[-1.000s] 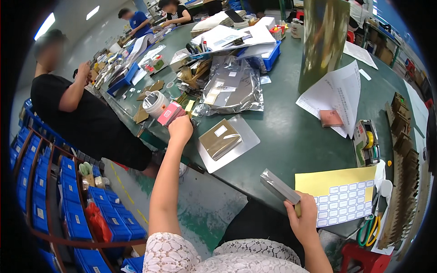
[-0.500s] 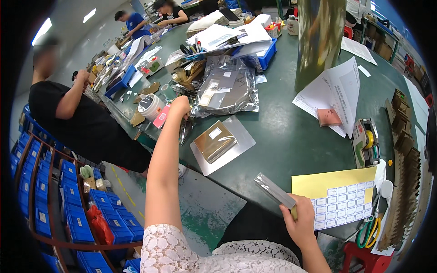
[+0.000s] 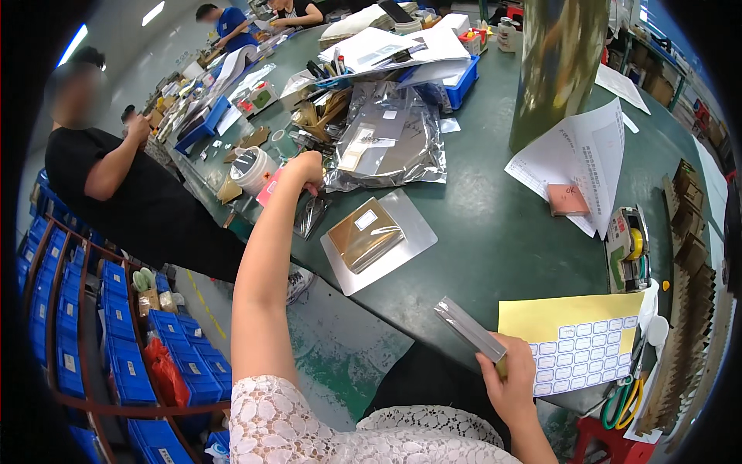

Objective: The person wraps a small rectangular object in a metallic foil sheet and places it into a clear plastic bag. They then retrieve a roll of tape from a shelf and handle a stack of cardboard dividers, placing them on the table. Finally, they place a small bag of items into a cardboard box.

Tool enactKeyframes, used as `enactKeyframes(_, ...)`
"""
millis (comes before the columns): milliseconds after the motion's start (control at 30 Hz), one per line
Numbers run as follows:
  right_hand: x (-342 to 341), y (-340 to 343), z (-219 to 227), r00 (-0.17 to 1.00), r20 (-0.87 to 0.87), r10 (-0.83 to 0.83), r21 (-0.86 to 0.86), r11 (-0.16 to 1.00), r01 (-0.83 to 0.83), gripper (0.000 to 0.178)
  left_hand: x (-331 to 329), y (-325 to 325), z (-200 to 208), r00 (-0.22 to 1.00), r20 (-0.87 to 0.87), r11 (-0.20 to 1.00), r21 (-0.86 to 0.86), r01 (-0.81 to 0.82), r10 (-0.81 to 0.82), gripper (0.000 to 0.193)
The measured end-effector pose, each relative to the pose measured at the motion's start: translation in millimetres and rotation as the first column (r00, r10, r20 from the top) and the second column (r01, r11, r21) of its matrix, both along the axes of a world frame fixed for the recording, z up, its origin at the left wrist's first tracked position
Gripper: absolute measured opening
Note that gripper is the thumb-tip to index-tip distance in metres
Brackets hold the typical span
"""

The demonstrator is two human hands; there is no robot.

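My left hand (image 3: 304,170) reaches across the table to the clutter beside a white bucket (image 3: 255,172). Its fingers curl downward, and what they hold, if anything, is hidden. A pink card (image 3: 268,188) and a clear plastic bag (image 3: 311,217) lie close to it. Near the table's front edge, my right hand (image 3: 508,377) is closed round the lower end of a slim bundle of grey metal strips (image 3: 468,325) in clear film. Between the hands, a brown film-wrapped pack (image 3: 365,237) with a white label rests on a silver plate (image 3: 417,223).
Yellow-backed label sheet (image 3: 525,309), scissors (image 3: 635,398) and tape dispenser (image 3: 627,251) lie on the right. A shiny column (image 3: 556,77) stands behind crumpled paper (image 3: 580,166). Plastic-wrapped discs (image 3: 394,147) lie beyond my left hand. A person in black (image 3: 116,185) stands at left, near blue bins (image 3: 127,375).
The view has shifted slightly. My left hand stays by the bucket with its wrist bent a little more. My right hand keeps the metal strips in nearly the same place.
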State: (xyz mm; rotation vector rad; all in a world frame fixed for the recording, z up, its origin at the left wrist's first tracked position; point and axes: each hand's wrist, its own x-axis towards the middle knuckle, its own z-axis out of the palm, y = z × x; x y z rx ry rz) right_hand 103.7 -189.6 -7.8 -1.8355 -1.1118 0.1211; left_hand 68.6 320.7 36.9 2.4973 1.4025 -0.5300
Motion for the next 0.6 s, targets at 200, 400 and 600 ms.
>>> enactKeyframes(200,0,1,0,1.0,-0.01,0.002,0.015,1.0,-0.001,0.04,3,6,-6,0.996,0.09,0.997,0.074,-0.03,0.024,0.007)
enactKeyframes(400,0,0,0,1.0,-0.003,0.005,0.006,1.0,-0.005,0.04,9,19,-16,0.967,0.133,0.971,0.07,-0.227,0.217,0.008)
enactKeyframes(600,0,-1,1,1.0,-0.003,0.005,0.021,1.0,-0.005,0.039,11,30,-21,0.968,0.066,0.97,-0.034,-0.241,0.243,0.011)
